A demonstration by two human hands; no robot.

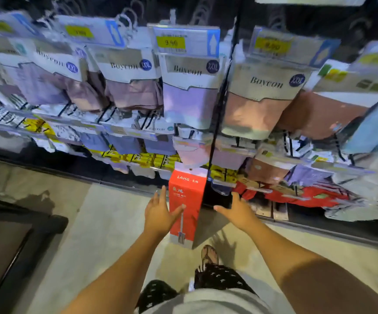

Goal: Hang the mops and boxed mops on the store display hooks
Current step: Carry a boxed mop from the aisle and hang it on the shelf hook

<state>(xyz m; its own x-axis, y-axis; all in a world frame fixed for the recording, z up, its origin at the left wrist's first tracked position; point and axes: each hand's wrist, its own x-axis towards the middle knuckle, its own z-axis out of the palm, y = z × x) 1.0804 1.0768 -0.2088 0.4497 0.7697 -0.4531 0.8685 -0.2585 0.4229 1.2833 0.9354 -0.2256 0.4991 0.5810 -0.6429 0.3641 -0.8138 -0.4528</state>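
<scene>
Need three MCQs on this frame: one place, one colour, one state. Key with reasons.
1. The tall red cardboard box is: A on the dark mat; B between the left hand and right hand; C on a top hook.
2. The number patch on the white-and-blue plastic price tag is: A green; B red; C yellow.
3. The right hand is: A open, clear of the box; B gripping the box; C fisted.
B, a hand shows each side; C, yellow behind 9.90; A, fingers spread, gap to box.
</scene>
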